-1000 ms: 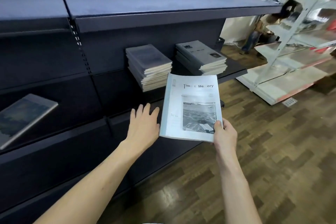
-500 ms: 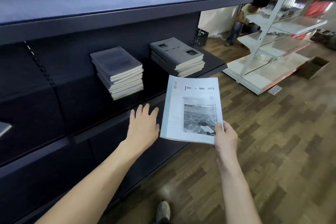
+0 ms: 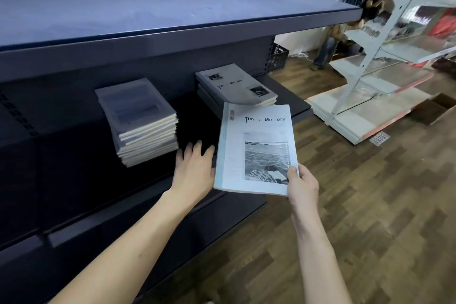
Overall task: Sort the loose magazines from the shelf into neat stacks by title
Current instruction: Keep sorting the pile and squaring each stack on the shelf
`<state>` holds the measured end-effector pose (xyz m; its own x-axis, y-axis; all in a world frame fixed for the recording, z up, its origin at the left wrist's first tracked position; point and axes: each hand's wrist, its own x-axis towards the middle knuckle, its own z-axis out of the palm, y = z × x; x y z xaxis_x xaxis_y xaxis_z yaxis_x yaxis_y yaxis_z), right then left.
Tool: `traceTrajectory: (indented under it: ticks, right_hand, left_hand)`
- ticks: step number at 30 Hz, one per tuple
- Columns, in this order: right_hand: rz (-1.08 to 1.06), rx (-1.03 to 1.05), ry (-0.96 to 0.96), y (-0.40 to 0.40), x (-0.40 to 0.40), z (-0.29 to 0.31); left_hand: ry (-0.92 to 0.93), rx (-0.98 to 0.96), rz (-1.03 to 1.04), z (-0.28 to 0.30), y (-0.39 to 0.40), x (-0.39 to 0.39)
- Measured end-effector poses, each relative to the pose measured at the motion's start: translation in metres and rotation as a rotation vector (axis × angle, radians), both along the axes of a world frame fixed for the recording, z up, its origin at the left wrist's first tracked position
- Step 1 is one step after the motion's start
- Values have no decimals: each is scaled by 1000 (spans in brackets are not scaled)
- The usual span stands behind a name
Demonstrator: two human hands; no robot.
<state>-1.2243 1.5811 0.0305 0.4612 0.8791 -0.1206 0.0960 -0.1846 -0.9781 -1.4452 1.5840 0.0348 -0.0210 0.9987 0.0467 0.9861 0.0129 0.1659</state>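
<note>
My right hand (image 3: 302, 181) pinches the lower right corner of a pale blue magazine (image 3: 254, 148) titled "Time & Memory", held flat in front of the dark shelving. My left hand (image 3: 195, 168) hovers with straight fingers beside the magazine's left edge, its thumb near the spine; I cannot tell whether it touches. On the middle shelf (image 3: 291, 99) sit two stacks: a tall left stack (image 3: 140, 118) with a dark grey cover on top, and a right stack (image 3: 234, 86) topped by a light grey "Time & Memory" cover.
A wide dark upper shelf (image 3: 172, 20) overhangs the stacks. A white metal shelving unit (image 3: 385, 61) lies tilted on the wooden floor at the right, with a person crouched behind it. A black crate (image 3: 277, 55) stands by the wall.
The view has swung right and closer to the shelf, so the two stacks look larger and nearer. The lone magazine at the far left has left the view. Both hands keep their hold and pose.
</note>
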Motion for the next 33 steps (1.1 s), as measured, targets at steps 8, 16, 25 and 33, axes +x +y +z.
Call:
traceTrajectory:
  ticks: [8,16,25,33]
  right_hand:
    - [104,-30,-23,72,12,-7]
    - [324,-55,-46,159,38,-1]
    - [619,-17,-154,239,60,18]
    - [1082,117,-436,263,72,16]
  left_hand:
    - [-8,-29,100,2,52,11]
    - [-23,-64,275,-11,103,35]
    - [5,-51,460,-17,126,77]
    - [35,-70,568,-8,143,90]
